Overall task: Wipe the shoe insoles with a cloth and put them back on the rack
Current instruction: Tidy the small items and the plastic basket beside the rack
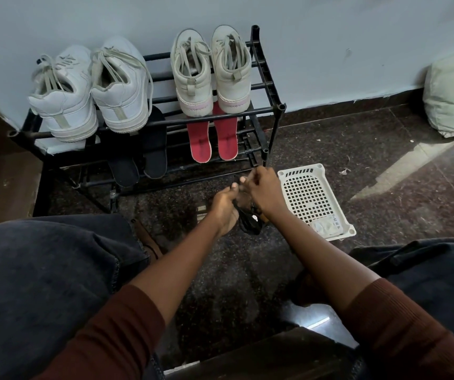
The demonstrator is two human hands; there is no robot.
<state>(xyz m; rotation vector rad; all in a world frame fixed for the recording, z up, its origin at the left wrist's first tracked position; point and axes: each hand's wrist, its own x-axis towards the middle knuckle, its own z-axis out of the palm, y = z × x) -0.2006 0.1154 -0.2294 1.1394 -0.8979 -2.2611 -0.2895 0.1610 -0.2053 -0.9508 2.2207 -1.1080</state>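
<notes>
Head: cloth in L-hand, R-hand grip

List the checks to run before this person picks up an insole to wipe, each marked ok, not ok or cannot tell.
1. Cloth held: ok; the left hand and right hand both grip the dark cloth.
2. Insoles in place: ok; the red insoles and black insoles sit in the lower part of the rack.
3. Hand free to lift an insole: not ok; both are busy with the cloth.
4. Cloth clean: cannot tell.
5. Insoles already wiped: cannot tell.
</notes>
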